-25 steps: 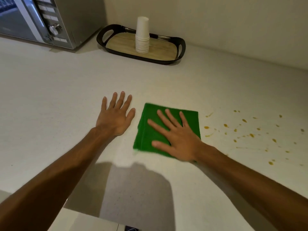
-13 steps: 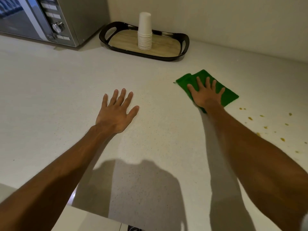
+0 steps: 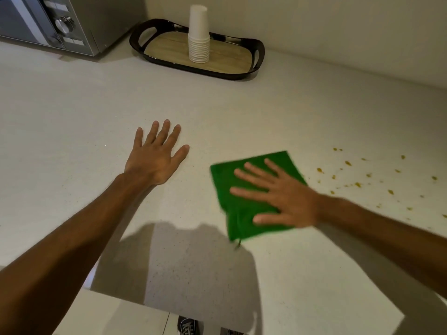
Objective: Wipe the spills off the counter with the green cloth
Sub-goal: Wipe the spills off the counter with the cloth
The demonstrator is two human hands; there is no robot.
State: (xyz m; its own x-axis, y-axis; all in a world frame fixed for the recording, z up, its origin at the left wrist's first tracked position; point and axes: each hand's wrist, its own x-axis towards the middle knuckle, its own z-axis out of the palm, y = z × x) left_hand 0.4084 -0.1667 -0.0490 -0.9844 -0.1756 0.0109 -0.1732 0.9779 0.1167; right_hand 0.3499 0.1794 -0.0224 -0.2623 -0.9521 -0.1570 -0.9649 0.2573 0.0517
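A folded green cloth [image 3: 223,182] lies on the pale counter [image 3: 72,122], right of centre. My right hand [image 3: 283,197] presses flat on it with fingers spread, pointing left; it is motion-blurred. Small yellow-brown spill drops [image 3: 358,184] are scattered on the counter just right of the cloth, the nearest ones a short gap from its right edge. To the left of the cloth, my left hand [image 3: 154,158] rests palm down on the bare counter, fingers apart, holding nothing.
A black tray [image 3: 258,56] with a wooden base stands at the back by the wall, with a stack of white paper cups [image 3: 198,37] on it. A silver microwave [image 3: 60,22] fills the back left corner. The counter's front edge runs along the bottom, above a shoe [image 3: 188,326].
My right hand has pulled the cloth from the far side of the counter back toward me and leftward. One second ago it was in a similar near spot. The left hand has stayed put.
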